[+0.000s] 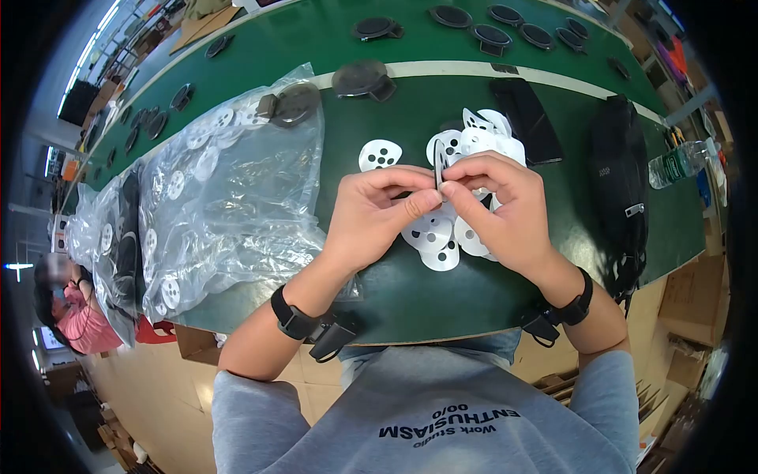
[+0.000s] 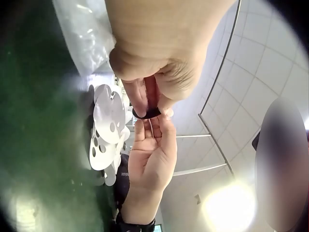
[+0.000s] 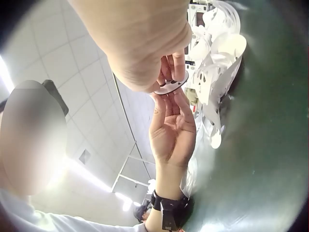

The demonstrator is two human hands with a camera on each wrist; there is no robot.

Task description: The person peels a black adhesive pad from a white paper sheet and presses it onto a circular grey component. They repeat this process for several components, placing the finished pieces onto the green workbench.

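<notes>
My left hand (image 1: 367,217) and right hand (image 1: 505,209) meet over the table's middle, fingertips pinching a thin round disc (image 1: 439,164) between them. It stands edge-on in the head view. From the right wrist, the disc (image 3: 174,85) shows a white face with dark holes and a dark rim; from the left wrist, its dark side (image 2: 147,114) shows between thumb and fingers. Beneath and behind the hands lies a loose pile of white perforated discs (image 1: 430,235). One separate white disc (image 1: 380,153) with several holes lies beyond my left hand.
Left on the green table (image 1: 395,308) spreads a clear plastic bag (image 1: 237,193) containing white discs. A dark round part (image 1: 359,79) sits ahead, with several similar ones (image 1: 452,16) farther back. Rightward are a black pouch (image 1: 527,118), a black bag (image 1: 617,186) and a bottle (image 1: 677,164).
</notes>
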